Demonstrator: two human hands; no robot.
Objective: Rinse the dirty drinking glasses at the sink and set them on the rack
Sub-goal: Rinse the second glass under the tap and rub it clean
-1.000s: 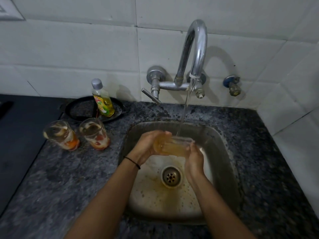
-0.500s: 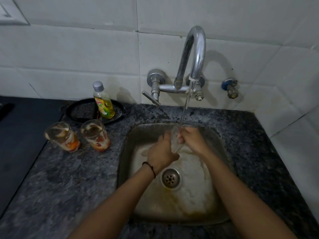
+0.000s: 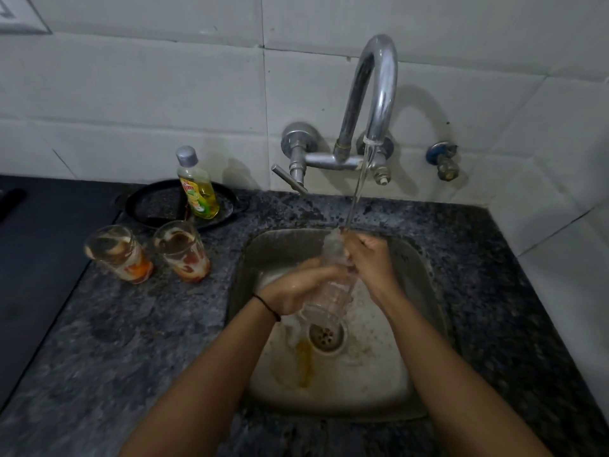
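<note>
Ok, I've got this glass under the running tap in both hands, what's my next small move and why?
Probably draw the glass out of the stream and shake it off over the sink. It looks clear in your left hand and right hand, while two dirty glasses on the counter hold orange-red residue. No rack is in view.

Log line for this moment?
rinse | clear drinking glass under chrome tap | left hand grips body | right hand holds rim | two dirty glasses on granite counter
</note>
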